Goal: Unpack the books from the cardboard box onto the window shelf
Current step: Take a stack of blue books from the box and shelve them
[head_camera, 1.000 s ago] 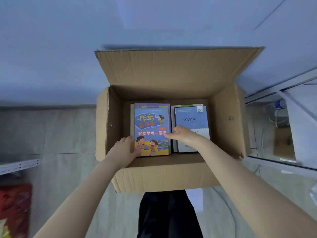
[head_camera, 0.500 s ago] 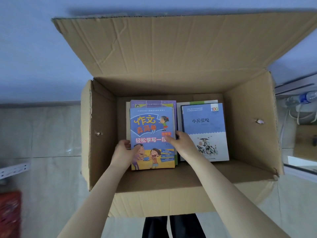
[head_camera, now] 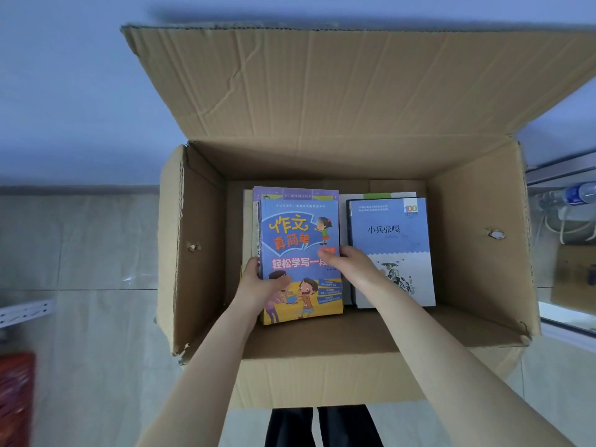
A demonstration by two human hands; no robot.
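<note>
Two stacks of books lie flat on the bottom of an open cardboard box point(head_camera: 200, 253), whose far flap stands up against a pale blue wall point(head_camera: 64, 91). Both hands reach inside and clamp on the top book of the left stack, a blue cartoon-cover book point(head_camera: 300, 233). The left hand point(head_camera: 261, 285) grips its left edge with the thumb across the cover, and the right hand point(head_camera: 351, 266) curls over its right edge. A purple book point(head_camera: 290, 193) shows beneath it at the far end, with more edges under that, too dark to count. Just beside it, on top of the right stack, lies a pale blue book point(head_camera: 387, 227) with an ink drawing, its near left corner hidden by the right forearm. Whether the gripped book has lifted clear of its stack cannot be told.

The box sits on a grey tiled floor point(head_camera: 96, 333). A metal frame point(head_camera: 561, 171) and a plastic bottle point(head_camera: 580, 193) are cut off at the right edge, and a white perforated rail point(head_camera: 25, 312) and a blurred red object point(head_camera: 16, 398) at the left. Dark trouser legs point(head_camera: 290, 427) show below the box.
</note>
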